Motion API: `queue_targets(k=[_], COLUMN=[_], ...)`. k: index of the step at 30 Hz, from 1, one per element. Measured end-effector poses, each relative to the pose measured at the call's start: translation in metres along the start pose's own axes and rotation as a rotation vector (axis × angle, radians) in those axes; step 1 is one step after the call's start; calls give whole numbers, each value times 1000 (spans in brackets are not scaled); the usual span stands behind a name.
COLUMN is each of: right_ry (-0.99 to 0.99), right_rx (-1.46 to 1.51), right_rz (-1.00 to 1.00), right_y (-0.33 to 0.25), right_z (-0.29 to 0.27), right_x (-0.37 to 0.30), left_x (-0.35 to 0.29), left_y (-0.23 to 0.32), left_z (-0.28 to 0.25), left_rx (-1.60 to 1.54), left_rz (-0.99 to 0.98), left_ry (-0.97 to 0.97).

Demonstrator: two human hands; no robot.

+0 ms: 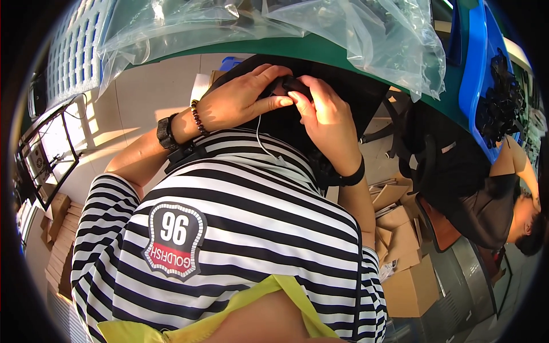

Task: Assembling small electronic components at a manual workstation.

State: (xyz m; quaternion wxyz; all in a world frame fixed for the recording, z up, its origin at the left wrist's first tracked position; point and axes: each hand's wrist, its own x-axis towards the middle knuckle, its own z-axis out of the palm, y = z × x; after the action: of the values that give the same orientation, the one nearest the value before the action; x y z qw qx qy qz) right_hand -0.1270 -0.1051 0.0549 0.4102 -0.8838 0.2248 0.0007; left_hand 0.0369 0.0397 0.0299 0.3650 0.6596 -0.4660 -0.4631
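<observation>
Both my hands meet over my lap, below the front edge of the green table. My left hand [243, 100] is closed, with its thumb and fingers pinching a small black piece [296, 87]. My right hand [330, 117] grips the same piece from the other side, its thumb close to the left thumb tip. Fingers cover much of the piece, so I cannot tell its exact kind. A thin white cord [260, 140] hangs from under my left hand and lies against the striped shirt.
Clear plastic sheeting [320, 31] drapes over the green table edge [240, 48]. A blue bin [472, 74] of black parts stands at the right, beside a seated person [486, 200]. A white gridded tray [74, 48] is at the upper left. Cardboard boxes [414, 286] sit at lower right.
</observation>
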Motion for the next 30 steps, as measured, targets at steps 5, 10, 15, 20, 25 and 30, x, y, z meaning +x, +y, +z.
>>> queue_targets(k=[5, 10, 15, 20, 25, 30], right_ry=[38, 61, -17, 94, -12, 77], right_rx=[46, -12, 95, -110, 55, -19], right_rz=[-106, -102, -75, -176, -69, -163], right_y=[7, 1, 13, 7, 10, 10], right_z=[0, -1, -5, -1, -5, -1], right_x=[-6, -4, -6, -1, -7, -6], left_x=[0, 2, 1, 2, 0, 2], left_y=[1, 1, 0, 2, 0, 1], left_z=[2, 2, 1, 2, 2, 2], left_rx=[-14, 28, -11, -9, 5, -14], left_rz=[3, 3, 12, -31, -12, -35], left_ry=[-3, 6, 0, 8, 0, 3])
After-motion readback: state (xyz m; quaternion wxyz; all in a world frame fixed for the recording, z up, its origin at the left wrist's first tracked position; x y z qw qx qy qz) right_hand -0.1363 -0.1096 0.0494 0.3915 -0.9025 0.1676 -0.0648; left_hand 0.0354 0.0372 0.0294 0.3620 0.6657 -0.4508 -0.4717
